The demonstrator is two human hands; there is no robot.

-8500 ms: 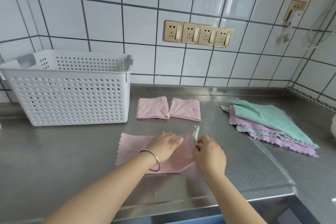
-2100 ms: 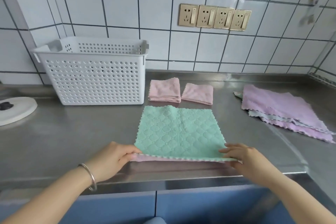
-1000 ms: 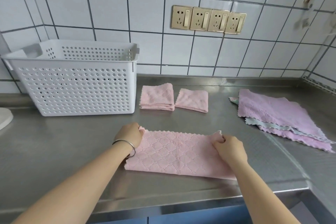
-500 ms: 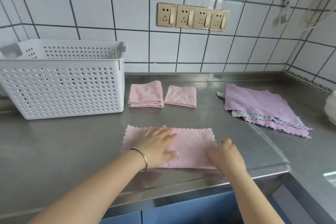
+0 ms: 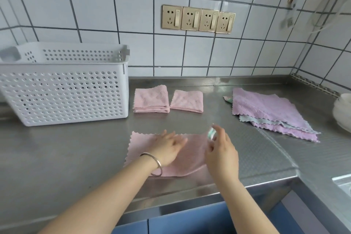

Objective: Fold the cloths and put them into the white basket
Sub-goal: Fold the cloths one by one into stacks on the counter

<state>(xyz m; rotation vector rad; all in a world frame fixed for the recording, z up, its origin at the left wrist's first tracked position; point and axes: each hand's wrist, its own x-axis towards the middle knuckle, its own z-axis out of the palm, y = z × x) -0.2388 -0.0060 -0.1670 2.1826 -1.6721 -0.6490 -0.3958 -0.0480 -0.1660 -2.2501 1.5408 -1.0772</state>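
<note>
half a second ago the right hand [image 5: 221, 155] lay at the pink cloth [image 5: 140, 148]'s right edge; now it has lifted that edge, pinching it so the green underside shows, while the left hand [image 5: 167, 148] still presses flat, fingers spread, on the cloth's middle. no readable writing anywhere. beyond the hands lie two folded pink cloths [image 5: 151, 99]; the white basket [image 5: 64, 85] stands beyond and left, the unfolded purple pile [image 5: 266, 108] to the right.
</note>
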